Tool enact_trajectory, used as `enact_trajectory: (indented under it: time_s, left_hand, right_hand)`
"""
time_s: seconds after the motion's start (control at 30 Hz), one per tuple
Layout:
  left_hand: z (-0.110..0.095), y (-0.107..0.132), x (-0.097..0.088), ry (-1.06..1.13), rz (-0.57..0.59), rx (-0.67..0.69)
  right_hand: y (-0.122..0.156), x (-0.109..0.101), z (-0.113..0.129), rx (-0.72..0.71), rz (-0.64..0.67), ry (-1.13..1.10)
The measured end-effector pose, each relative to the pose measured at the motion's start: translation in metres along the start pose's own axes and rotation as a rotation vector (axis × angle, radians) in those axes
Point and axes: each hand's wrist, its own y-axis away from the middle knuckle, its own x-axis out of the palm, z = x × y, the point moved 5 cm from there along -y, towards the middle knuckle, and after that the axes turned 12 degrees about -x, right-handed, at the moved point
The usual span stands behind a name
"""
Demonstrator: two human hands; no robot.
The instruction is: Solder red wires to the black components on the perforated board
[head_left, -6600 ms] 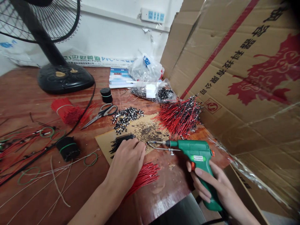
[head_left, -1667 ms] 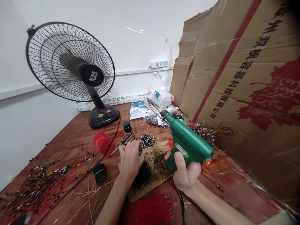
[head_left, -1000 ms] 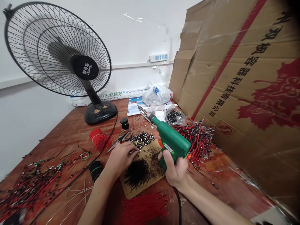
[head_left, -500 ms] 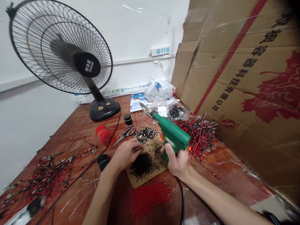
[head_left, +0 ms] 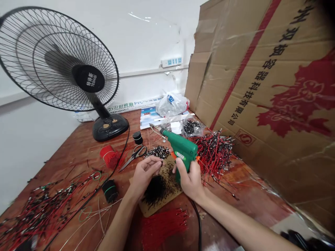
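My right hand [head_left: 192,179] is wrapped round the grip of a green soldering gun [head_left: 181,144], its tip pointing to the far left. My left hand [head_left: 146,174] is closed in a pinch; a tiny dark piece shows at its fingertips, too small to name. Below that hand a tan board [head_left: 170,197] carries a heap of short black wires [head_left: 155,190] and many loose dark bits. Small black-and-silver parts [head_left: 158,152] lie in a pile just beyond the fingers. A batch of red wires [head_left: 164,225] is spread in front of the board.
A black desk fan [head_left: 110,127] stands at the back left. Scissors [head_left: 133,157], a red wire bundle [head_left: 108,156] and a black bundle [head_left: 110,191] lie left of the board. Red wired parts [head_left: 216,153] are heaped by a large cardboard box [head_left: 235,87]. Wired pieces [head_left: 49,205] cover the left side.
My left hand has lifted off the black wires and turned, its fingertips now pinched together. The soldering gun stays in my right hand. The whole view has shifted slightly.
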Motion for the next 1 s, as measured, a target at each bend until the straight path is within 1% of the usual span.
enact_trajectory:
  time_s: [0.1,0.17,0.33,0.47,0.67,0.83,1.0]
  left_hand:
    - [0.004,0.002,0.012,0.19,0.04,-0.023]
    - [0.005,0.003,0.016,0.282,0.064,-0.041]
    - [0.002,0.005,0.017,0.418,0.1,-0.06]
    - [0.001,0.005,0.016,0.444,0.094,-0.055]
    - [0.002,0.004,0.012,0.453,0.034,-0.035]
    - [-0.001,0.006,0.008,0.422,-0.01,-0.035]
    - [-0.003,0.006,0.007,0.376,-0.028,-0.035]
  right_hand:
    - [-0.001,0.007,-0.003,0.037,0.013,-0.009]
    - [-0.001,0.011,-0.004,0.05,0.023,-0.005]
    - [0.002,0.014,-0.005,0.064,0.0,0.047]
    - [0.003,0.012,-0.004,0.068,-0.043,0.094]
    - [0.006,0.011,-0.003,0.036,-0.102,0.135]
    - [0.011,0.013,-0.002,-0.028,-0.12,0.152]
    - [0.01,0.011,0.002,-0.104,-0.159,0.195]
